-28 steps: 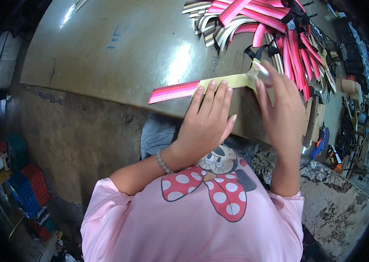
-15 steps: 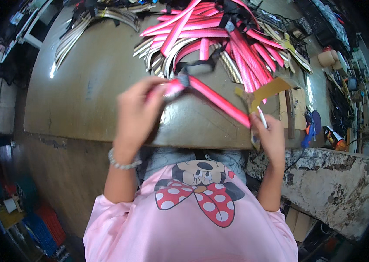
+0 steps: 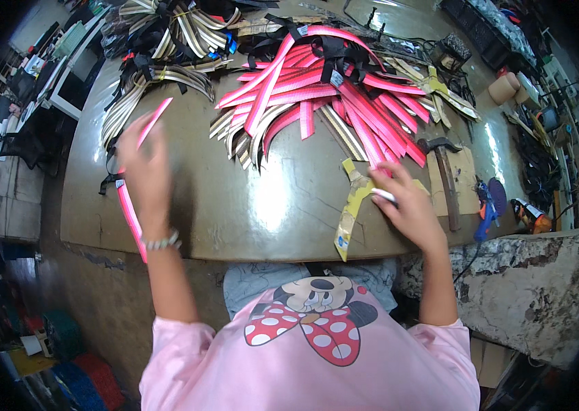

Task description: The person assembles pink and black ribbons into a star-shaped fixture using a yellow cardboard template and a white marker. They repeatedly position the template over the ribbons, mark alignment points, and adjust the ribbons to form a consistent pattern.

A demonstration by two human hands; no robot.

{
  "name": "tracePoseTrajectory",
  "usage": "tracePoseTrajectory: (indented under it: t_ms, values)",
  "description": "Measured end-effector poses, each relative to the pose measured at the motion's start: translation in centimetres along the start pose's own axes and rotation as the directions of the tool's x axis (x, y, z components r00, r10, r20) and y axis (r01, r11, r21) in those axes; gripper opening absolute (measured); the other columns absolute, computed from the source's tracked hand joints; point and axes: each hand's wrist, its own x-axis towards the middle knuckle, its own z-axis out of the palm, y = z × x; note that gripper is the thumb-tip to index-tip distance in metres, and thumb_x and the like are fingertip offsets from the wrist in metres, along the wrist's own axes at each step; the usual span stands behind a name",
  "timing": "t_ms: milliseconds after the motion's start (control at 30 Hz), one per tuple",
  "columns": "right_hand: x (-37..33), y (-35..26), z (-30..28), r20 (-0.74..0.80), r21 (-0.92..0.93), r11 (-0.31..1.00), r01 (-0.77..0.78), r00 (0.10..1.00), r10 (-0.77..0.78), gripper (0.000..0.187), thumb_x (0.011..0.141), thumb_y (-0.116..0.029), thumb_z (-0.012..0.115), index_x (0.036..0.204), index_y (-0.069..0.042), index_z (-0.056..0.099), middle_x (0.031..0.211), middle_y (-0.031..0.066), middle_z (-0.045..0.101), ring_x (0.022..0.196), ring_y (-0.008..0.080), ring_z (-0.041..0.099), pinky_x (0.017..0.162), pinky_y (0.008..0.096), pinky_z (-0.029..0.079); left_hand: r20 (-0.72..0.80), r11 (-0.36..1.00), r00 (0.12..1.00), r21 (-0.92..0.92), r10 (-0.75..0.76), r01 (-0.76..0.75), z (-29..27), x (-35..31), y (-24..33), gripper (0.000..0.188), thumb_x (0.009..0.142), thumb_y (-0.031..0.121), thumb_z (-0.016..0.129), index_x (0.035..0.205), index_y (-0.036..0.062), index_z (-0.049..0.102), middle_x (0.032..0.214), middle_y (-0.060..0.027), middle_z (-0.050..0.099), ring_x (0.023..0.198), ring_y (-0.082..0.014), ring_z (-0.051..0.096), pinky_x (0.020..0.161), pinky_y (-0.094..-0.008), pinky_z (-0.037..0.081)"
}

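Note:
My left hand [image 3: 144, 168], blurred by motion, is over the left part of the table, closed on a pink strap [image 3: 130, 218]. One end of the strap sticks up past my fingers and another hangs by my wrist at the table's edge, with a bit of black webbing beside it. My right hand [image 3: 409, 209] grips a slim white pen [image 3: 385, 196], its fingers bent over a yellow Y-shaped template [image 3: 351, 205]. That template lies on the table and runs partly under the hand. Beyond it spreads a pile of pink straps [image 3: 276, 96] with black webbing.
Bundles of cream-and-dark striped straps [image 3: 128, 103] lie at the back left. On the right are a hammer [image 3: 447, 185] on a piece of cardboard [image 3: 466, 178], and a blue-handled tool [image 3: 487, 212]. The brown table [image 3: 235, 219] has its front edge near my body.
My left hand has carried the pink strap away to the left. The yellow template has left my right hand's hold and lies on the table; the pen stays in that hand.

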Motion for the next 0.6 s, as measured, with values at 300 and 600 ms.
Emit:
tracePoseTrajectory:
  t_ms: [300, 600]
  values:
    - [-1.9, -1.4, 0.9, 0.009, -0.032, 0.986, -0.163, 0.987, 0.163, 0.029, 0.090, -0.018, 0.069, 0.119, -0.011, 0.066, 0.109, 0.0124, 0.058, 0.089, 0.0368, 0.066, 0.076, 0.0453, 0.052, 0.459, 0.964, 0.878, -0.267, 0.134, -0.007, 21.6, 9.2, 7.4, 0.042, 0.089, 0.027, 0.068, 0.121, 0.0007, 0.063, 0.099, -0.0295, 0.069, 0.095, -0.0440, 0.067, 0.087, -0.0500, 0.053]
    - [-3.9, -4.0, 3.4, -0.002, -0.226, 0.967, -0.117, 0.993, 0.120, 0.042, 0.087, -0.020, 0.070, 0.128, -0.018, 0.064, 0.102, 0.0090, 0.055, 0.077, 0.0295, 0.067, 0.062, 0.0417, 0.053, 0.141, 0.823, 0.826, -0.276, 0.546, -0.497, 11.2, 15.7, 14.3, 0.026, 0.089, 0.017, 0.071, 0.111, 0.0016, 0.073, 0.088, -0.0163, 0.072, 0.072, -0.0199, 0.067, 0.067, -0.0303, 0.053]
